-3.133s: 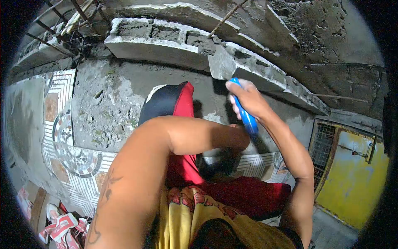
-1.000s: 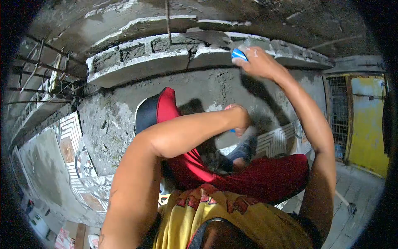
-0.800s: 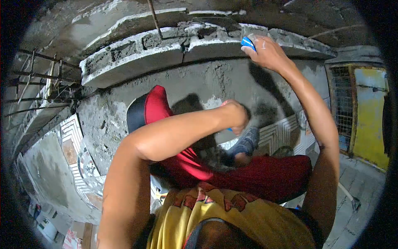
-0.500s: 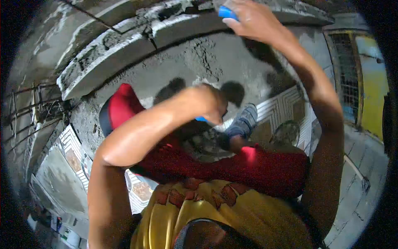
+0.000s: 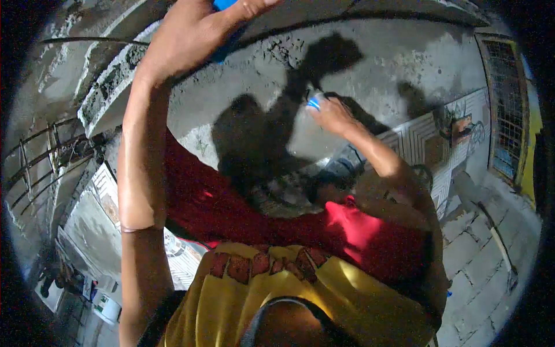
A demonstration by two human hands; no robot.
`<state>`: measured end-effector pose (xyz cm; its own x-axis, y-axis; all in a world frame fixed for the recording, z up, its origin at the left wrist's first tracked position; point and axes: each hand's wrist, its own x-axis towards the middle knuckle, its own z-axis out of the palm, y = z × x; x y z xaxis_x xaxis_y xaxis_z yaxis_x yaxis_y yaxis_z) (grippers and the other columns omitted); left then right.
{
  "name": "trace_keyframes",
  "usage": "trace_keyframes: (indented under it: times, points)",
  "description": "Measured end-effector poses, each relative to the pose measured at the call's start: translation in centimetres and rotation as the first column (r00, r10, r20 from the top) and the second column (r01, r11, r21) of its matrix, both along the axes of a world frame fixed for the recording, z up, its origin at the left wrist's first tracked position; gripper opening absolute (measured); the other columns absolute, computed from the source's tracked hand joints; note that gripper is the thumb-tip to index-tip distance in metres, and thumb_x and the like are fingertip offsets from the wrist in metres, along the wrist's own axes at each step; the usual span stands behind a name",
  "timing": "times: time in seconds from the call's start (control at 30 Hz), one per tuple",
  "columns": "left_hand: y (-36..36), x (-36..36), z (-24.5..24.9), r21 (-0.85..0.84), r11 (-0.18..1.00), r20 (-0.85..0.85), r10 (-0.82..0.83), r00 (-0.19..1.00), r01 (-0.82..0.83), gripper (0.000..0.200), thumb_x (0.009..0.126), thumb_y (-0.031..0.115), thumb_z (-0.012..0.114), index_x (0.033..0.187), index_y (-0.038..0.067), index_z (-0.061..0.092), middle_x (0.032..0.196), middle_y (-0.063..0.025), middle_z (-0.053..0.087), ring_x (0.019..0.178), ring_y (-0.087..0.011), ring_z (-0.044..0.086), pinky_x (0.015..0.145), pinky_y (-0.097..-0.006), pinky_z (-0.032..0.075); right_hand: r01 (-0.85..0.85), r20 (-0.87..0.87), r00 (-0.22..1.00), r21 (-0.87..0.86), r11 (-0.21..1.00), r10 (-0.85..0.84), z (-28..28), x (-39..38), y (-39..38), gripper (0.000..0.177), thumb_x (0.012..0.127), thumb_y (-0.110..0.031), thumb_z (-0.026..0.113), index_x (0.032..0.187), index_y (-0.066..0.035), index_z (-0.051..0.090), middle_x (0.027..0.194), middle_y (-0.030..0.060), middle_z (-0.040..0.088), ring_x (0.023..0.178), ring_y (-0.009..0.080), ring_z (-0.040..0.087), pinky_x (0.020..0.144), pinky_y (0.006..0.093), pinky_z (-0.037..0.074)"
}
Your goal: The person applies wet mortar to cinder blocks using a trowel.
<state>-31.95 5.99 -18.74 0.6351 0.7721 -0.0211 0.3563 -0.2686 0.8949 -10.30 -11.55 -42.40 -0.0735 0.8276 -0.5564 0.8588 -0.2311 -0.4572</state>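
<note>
My left hand (image 5: 185, 40) is raised at the upper left, its thumb stretched along a flat blue thing (image 5: 222, 53) against the concrete ledge. The fingers curl behind that thing, partly hidden, and the top of it leaves the view. Lower and to the right, my right hand (image 5: 335, 117) is closed round the blue handle (image 5: 314, 103) of what looks like a trowel. A flat grey patch like its blade (image 5: 309, 136) shows below the hand, close over the grey cement surface (image 5: 399, 69).
A rough concrete ledge (image 5: 113, 87) runs along the top left, with bare rebar (image 5: 52, 144) beside it. Patterned tiles (image 5: 416, 139) edge the cement on the right. A grated door frame (image 5: 506, 110) and a long-handled tool (image 5: 502, 248) are farther right.
My left hand has risen from the middle to the upper left with the blue thing. My right hand has come down from the ledge toward the middle, still holding the blue handle.
</note>
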Motion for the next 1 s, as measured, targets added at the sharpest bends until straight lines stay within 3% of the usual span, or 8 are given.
trace_keyframes:
  times: [0.13, 0.23, 0.3, 0.47, 0.57, 0.73, 0.8, 1.0]
  points:
    - [1.6, -1.1, -3.0, -0.064, 0.997, 0.380, 0.070, 0.922, -0.050, 0.031, 0.090, 0.036, 0.064, 0.095, 0.006, 0.059, 0.080, 0.0012, 0.053, 0.075, -0.0091, 0.048, 0.066, -0.0250, 0.040, 0.035, 0.267, 0.962, 0.087, 0.996, -0.057, 3.8, 4.2, 0.6, 0.044, 0.088, -0.043, 0.056, 0.101, -0.002, 0.061, 0.095, 0.0250, 0.064, 0.089, 0.0442, 0.061, 0.078, 0.0511, 0.050]
    - [0.2, -0.6, -0.8, -0.068, 0.994, 0.267, 0.104, 0.958, -0.089, 0.030, 0.090, 0.035, 0.065, 0.095, 0.006, 0.059, 0.080, 0.0020, 0.054, 0.073, -0.0079, 0.049, 0.064, -0.0248, 0.040, -0.209, 0.311, 0.941, 0.224, 0.952, 0.133, 6.9, 4.3, 5.1, 0.039, 0.088, -0.038, 0.055, 0.107, -0.004, 0.059, 0.096, 0.0228, 0.064, 0.088, 0.0408, 0.062, 0.075, 0.0483, 0.051]
    - [1.1, -0.5, -2.2, 0.018, 0.999, 0.225, 0.027, 0.974, -0.032, 0.031, 0.090, 0.036, 0.064, 0.096, 0.006, 0.059, 0.078, 0.0017, 0.054, 0.072, -0.0081, 0.049, 0.064, -0.0254, 0.041, -0.461, 0.405, 0.868, 0.442, 0.769, 0.288, -2.3, 7.4, 10.3, 0.035, 0.089, -0.032, 0.055, 0.110, -0.005, 0.058, 0.095, 0.0218, 0.064, 0.084, 0.0383, 0.063, 0.072, 0.0450, 0.051]
    - [-0.5, 0.8, -0.9, 0.026, 0.999, 0.207, -0.032, 0.978, 0.027, 0.032, 0.088, 0.036, 0.066, 0.096, 0.005, 0.058, 0.078, 0.0006, 0.054, 0.072, -0.0085, 0.049, 0.064, -0.0261, 0.042, -0.634, 0.539, 0.743, 0.377, 0.675, 0.397, -3.5, 6.4, 15.5, 0.034, 0.090, -0.028, 0.050, 0.115, -0.007, 0.058, 0.103, 0.0191, 0.063, 0.088, 0.0340, 0.064, 0.075, 0.0445, 0.051]
    - [0.1, -0.7, -2.1, 0.018, 1.000, 0.187, 0.006, 0.982, -0.010, 0.028, 0.089, 0.031, 0.066, 0.097, 0.006, 0.058, 0.078, 0.0007, 0.055, 0.069, -0.0077, 0.049, 0.060, -0.0256, 0.041, -0.561, 0.234, 0.824, 0.221, 0.798, 0.515, -2.8, 10.0, 12.9, 0.041, 0.091, -0.028, 0.048, 0.122, -0.002, 0.053, 0.122, 0.0219, 0.057, 0.114, 0.0357, 0.053, 0.096, 0.0439, 0.044]
    - [1.0, -0.9, -3.7, -0.068, 0.995, 0.322, 0.086, 0.943, -0.068, 0.024, 0.089, 0.028, 0.066, 0.095, 0.006, 0.057, 0.078, 0.0022, 0.054, 0.069, -0.0065, 0.048, 0.061, -0.0241, 0.040, -0.372, 0.363, 0.898, 0.322, 0.871, 0.250, -5.3, 13.4, 10.5, 0.046, 0.086, -0.032, 0.057, 0.120, -0.001, 0.055, 0.121, 0.0219, 0.057, 0.113, 0.0378, 0.053, 0.096, 0.0443, 0.043]
    - [0.7, -0.4, -2.2, -0.033, 0.999, 0.209, 0.027, 0.978, -0.020, 0.025, 0.089, 0.029, 0.066, 0.096, 0.006, 0.057, 0.080, 0.0017, 0.054, 0.071, -0.0069, 0.048, 0.062, -0.0245, 0.040, -0.316, 0.521, 0.797, -0.073, 0.946, 0.307, -8.5, 13.0, 10.3, 0.046, 0.086, -0.035, 0.057, 0.116, 0.000, 0.057, 0.115, 0.0225, 0.060, 0.107, 0.0377, 0.057, 0.091, 0.0451, 0.046]
    - [1.7, -1.5, -4.3, 0.008, 1.000, 0.140, 0.011, 0.990, -0.012, 0.049, 0.084, 0.047, 0.067, 0.110, 0.006, 0.061, 0.097, -0.0035, 0.063, 0.092, -0.0139, 0.056, 0.085, -0.0292, 0.045, 0.088, 0.003, 0.995, 0.406, 0.910, -0.098, -3.7, 12.1, -2.1, 0.043, 0.085, -0.045, 0.061, 0.095, -0.003, 0.056, 0.077, 0.0145, 0.063, 0.071, 0.0302, 0.064, 0.060, 0.0448, 0.050]
